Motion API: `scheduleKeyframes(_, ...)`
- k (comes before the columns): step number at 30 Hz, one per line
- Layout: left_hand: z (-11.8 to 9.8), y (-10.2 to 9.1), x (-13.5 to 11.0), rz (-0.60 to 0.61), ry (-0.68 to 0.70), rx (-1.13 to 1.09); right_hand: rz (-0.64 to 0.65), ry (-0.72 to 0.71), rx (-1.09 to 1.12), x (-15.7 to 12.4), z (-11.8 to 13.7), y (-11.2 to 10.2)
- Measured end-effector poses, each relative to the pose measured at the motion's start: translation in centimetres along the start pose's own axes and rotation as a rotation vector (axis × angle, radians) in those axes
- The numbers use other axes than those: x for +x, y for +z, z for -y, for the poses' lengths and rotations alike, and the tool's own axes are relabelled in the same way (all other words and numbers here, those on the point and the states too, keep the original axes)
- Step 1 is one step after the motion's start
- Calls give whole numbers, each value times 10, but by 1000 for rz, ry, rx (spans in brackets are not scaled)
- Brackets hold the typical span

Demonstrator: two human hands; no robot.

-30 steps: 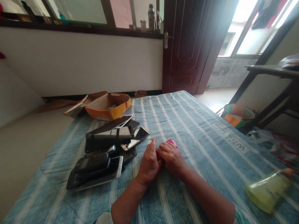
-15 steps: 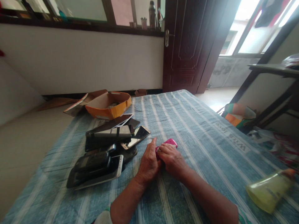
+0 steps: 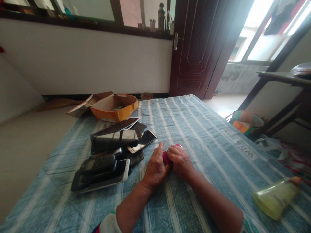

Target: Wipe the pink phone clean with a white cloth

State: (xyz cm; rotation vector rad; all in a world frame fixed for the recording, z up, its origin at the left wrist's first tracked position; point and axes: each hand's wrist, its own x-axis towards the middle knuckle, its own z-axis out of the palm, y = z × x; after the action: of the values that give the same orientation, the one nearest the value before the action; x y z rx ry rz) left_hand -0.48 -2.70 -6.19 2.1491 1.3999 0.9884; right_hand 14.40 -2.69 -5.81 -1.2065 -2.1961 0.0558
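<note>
Both my hands rest on the blue striped cloth [image 3: 209,136], closed together round a small pink phone [image 3: 166,156]. My left hand [image 3: 155,166] grips its left side with the thumb raised along it. My right hand [image 3: 178,161] covers most of the phone from the right, so only a pink strip shows between the fingers. Just left of my hands lies a pile of phones [image 3: 110,152], dark and white ones stacked and overlapping.
An open orange cardboard box [image 3: 114,106] sits at the far left of the cloth. A yellow-green plastic bottle [image 3: 275,197] lies at the near right. A dark wooden door [image 3: 196,48] stands behind, and a dark table frame [image 3: 284,97] at right.
My right hand has slid further over the pink phone, hiding more of it. The view has shifted slightly; both hands stay in the same spot.
</note>
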Motion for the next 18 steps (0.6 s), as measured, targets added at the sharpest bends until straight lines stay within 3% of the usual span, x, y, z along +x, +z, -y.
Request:
scheduleKeyframes(6, 5, -1, 1, -18, 14, -24, 95, -52, 20, 12, 11, 4)
scheduleKeyframes(14, 2, 4, 2, -50, -14, 27, -122, 75, -117, -14, -19, 2)
scheduleKeyframes(18, 1, 5, 4, -40, 7, 34, -209, 40, -195, -36, -17, 6)
